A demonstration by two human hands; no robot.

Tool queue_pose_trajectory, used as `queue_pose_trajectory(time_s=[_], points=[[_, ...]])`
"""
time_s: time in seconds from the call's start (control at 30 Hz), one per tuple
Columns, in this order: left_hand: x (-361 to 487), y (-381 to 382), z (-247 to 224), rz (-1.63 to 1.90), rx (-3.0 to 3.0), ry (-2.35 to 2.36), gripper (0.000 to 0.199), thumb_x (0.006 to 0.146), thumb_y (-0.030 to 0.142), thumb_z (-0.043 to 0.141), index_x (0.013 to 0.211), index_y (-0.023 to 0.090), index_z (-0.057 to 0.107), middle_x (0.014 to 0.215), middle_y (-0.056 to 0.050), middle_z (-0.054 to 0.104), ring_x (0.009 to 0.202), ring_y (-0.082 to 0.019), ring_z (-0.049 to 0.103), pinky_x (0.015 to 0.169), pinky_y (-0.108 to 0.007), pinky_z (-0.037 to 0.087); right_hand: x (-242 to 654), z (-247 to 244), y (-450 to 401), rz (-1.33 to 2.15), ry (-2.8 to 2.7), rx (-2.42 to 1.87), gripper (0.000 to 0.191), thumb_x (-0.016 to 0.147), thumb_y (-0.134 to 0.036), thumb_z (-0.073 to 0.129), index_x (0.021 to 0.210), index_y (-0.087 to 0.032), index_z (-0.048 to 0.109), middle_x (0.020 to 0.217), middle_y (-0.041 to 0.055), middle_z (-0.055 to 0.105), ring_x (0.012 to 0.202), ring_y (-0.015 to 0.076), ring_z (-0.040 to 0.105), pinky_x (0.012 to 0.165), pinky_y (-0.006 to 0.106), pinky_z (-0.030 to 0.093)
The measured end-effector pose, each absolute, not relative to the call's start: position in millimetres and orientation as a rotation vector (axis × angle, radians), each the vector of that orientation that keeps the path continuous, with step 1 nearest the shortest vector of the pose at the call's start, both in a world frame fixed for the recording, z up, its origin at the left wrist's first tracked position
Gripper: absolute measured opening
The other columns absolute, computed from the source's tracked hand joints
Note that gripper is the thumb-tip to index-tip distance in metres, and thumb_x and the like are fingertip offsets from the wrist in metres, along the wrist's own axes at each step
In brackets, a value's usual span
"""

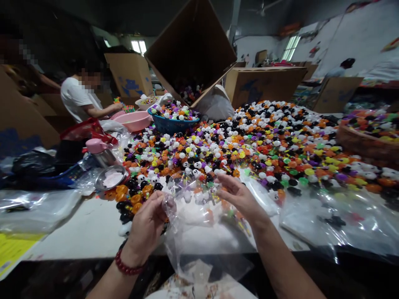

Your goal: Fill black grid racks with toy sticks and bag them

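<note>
My left hand (pixel 149 226), with a dark red bead bracelet on its wrist, is closed on the edge of a clear plastic bag (pixel 187 236). The bag hangs over the table's front edge. My right hand (pixel 238 197) is at the bag's right side, fingers curved and apart; whether they touch the film or a small item is unclear. Beyond both hands spreads a large pile of small plastic figures (pixel 218 145) in orange, black, white, purple, green and yellow. White ghost-like pieces lie just behind the bag.
A tipped cardboard box (pixel 190 50) stands behind the pile, beside a blue basket (pixel 174 124) and pink basin (pixel 132 121). At left are a metal bowl (pixel 100 182) and pink-lidded flask (pixel 104 153). Clear bags (pixel 339 220) lie right. A person (pixel 79 97) works at back left.
</note>
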State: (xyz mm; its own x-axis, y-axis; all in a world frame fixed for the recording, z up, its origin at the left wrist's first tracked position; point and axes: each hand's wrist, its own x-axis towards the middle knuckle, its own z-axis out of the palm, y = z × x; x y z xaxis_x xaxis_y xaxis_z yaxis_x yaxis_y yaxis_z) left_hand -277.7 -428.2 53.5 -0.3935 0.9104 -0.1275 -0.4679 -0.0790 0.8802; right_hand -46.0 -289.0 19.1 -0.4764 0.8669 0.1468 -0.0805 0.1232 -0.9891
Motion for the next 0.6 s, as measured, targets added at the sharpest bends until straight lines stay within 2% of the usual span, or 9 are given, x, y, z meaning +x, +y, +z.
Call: queue_pose_trajectory(time_s=[0.1, 0.17, 0.23, 0.3, 0.4, 0.5, 0.53, 0.6], points=[[-277.2, -426.6, 49.5, 1.672, 0.627, 1.144, 0.024, 0.075, 0.035, 0.074, 0.074, 0.016, 0.06, 0.072, 0.001, 0.054, 0.064, -0.01, 0.049, 0.056, -0.02, 0.045, -48.5, 26.9, -301.4, 1.608, -1.583, -0.721, 0.053, 0.084, -0.059, 0.067, 0.123, -0.022, 0.066, 0.108, 0.0096, 0.073, 0.107, 0.0242, 0.067, 0.1, 0.044, 0.049], [-276.7, -425.9, 46.8, 1.64, 0.687, 1.169, 0.024, 0.077, 0.037, 0.072, 0.075, 0.016, 0.062, 0.072, 0.0, 0.054, 0.064, -0.011, 0.049, 0.056, -0.02, 0.044, -48.7, 36.9, -308.6, 1.564, -1.703, -0.685, 0.052, 0.087, -0.058, 0.063, 0.124, -0.022, 0.066, 0.11, 0.0103, 0.073, 0.107, 0.0244, 0.067, 0.098, 0.043, 0.05], [-275.1, -425.1, 44.9, 1.621, 0.742, 1.182, 0.024, 0.079, 0.038, 0.072, 0.075, 0.016, 0.063, 0.073, 0.0, 0.054, 0.065, -0.011, 0.048, 0.057, -0.02, 0.043, -49.9, 48.2, -314.3, 1.434, -1.859, -0.682, 0.052, 0.083, -0.052, 0.071, 0.126, -0.023, 0.066, 0.119, 0.0103, 0.07, 0.109, 0.0249, 0.065, 0.098, 0.041, 0.05], [-272.5, -424.2, 44.2, 1.621, 0.774, 1.178, 0.025, 0.079, 0.039, 0.072, 0.074, 0.016, 0.062, 0.073, 0.0, 0.053, 0.065, -0.011, 0.047, 0.058, -0.02, 0.042, -53.3, 56.7, -318.6, 1.34, -1.965, -0.693, 0.052, 0.081, -0.044, 0.075, 0.128, -0.023, 0.066, 0.118, 0.0089, 0.07, 0.104, 0.0233, 0.066, 0.093, 0.037, 0.052], [-269.0, -423.9, 43.9, 1.644, 0.795, 1.155, 0.028, 0.081, 0.042, 0.07, 0.073, 0.017, 0.06, 0.072, 0.0, 0.051, 0.065, -0.011, 0.046, 0.059, -0.021, 0.042, -59.1, 58.8, -323.7, 1.446, -1.962, -0.712, 0.044, 0.086, -0.039, 0.069, 0.127, -0.022, 0.067, 0.093, 0.0045, 0.071, 0.079, 0.0165, 0.065, 0.073, 0.029, 0.053], [-268.7, -423.0, 42.8, 1.638, 0.887, 1.158, 0.025, 0.088, 0.041, 0.062, 0.078, 0.018, 0.06, 0.077, 0.0, 0.051, 0.069, -0.012, 0.046, 0.063, -0.022, 0.043, -61.7, 50.2, -327.1, 1.695, -1.778, -0.758, 0.05, 0.081, -0.038, 0.074, 0.128, -0.022, 0.065, 0.081, -0.0003, 0.065, 0.066, 0.0115, 0.057, 0.062, 0.023, 0.048], [-268.9, -421.6, 42.7, 1.62, 0.96, 1.169, 0.024, 0.091, 0.041, 0.058, 0.08, 0.019, 0.06, 0.079, -0.001, 0.052, 0.071, -0.013, 0.047, 0.065, -0.022, 0.043, -62.1, 46.6, -327.4, 1.765, -1.734, -0.766, 0.051, 0.077, -0.04, 0.077, 0.123, -0.021, 0.067, 0.078, -0.0011, 0.063, 0.064, 0.0105, 0.055, 0.059, 0.022, 0.046], [-267.9, -417.9, 44.8, 1.59, 1.185, 1.228, 0.024, 0.094, 0.04, 0.053, 0.086, 0.02, 0.062, 0.09, -0.004, 0.057, 0.081, -0.016, 0.053, 0.074, -0.025, 0.047, -62.8, 40.8, -327.0, 1.814, -1.745, -0.769, 0.04, 0.074, -0.047, 0.079, 0.1, -0.017, 0.073, 0.069, -0.0019, 0.057, 0.058, 0.0093, 0.05, 0.055, 0.02, 0.042]])
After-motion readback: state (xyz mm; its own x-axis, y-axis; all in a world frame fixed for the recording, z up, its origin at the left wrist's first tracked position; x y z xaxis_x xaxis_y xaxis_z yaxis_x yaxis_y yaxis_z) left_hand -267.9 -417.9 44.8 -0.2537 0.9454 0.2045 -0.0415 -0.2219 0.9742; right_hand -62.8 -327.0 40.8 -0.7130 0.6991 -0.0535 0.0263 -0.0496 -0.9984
